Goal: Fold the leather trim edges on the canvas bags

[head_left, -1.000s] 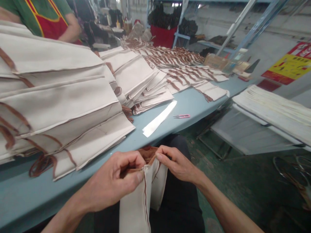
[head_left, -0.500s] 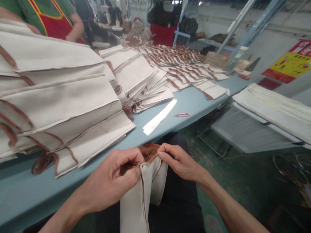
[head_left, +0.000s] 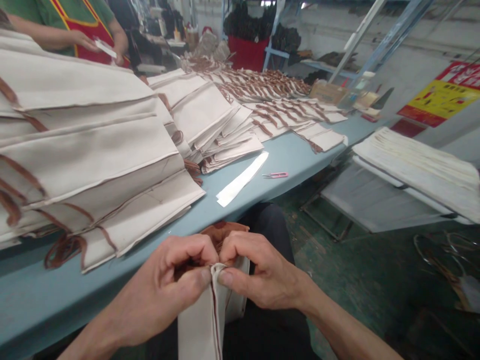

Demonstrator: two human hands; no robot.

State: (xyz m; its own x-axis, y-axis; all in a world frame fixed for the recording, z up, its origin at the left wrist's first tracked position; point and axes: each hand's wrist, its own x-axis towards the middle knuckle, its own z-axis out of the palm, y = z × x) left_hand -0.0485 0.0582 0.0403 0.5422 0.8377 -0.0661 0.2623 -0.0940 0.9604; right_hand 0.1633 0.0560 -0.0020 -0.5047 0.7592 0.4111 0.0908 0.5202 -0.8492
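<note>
Low centre of the frame: a cloth bag point(head_left: 195, 322), pale outside, hangs over the worker's dark lap, just off the table point(head_left: 300, 155) edge. Brown lining point(head_left: 225, 229) shows behind the knuckles. A dark seam point(head_left: 216, 320) runs down from the pinch.

Left hand point(head_left: 174, 287): thumb and curled forefinger closed on the bag's top edge, left of the seam. Right hand point(head_left: 258, 275): the same pinch, just right of it. The two thumbs nearly meet; a small fold of cloth stands between them. Fingertips beneath the cloth are hidden, so I cannot tell how deep either hold goes.

Risks, as I judge them. The grip is narrow and the bag hangs loose: should one thumb ease off, the edge could slip and the two sides fall out of line. Pulling unevenly might strain the stitching at the seam's top. The lining is bunched close to the fingers and could get caught in the fold.

Snips point(head_left: 276, 175) lie on the table right of centre, near a white strip point(head_left: 243, 178), both close to the edge; a stray elbow could knock them down. Left side: a tall stack point(head_left: 93, 145), layers leaning and uneven, brown straps point(head_left: 67, 250) trailing at lower left. A snagged strap might drag a layer down.
</note>
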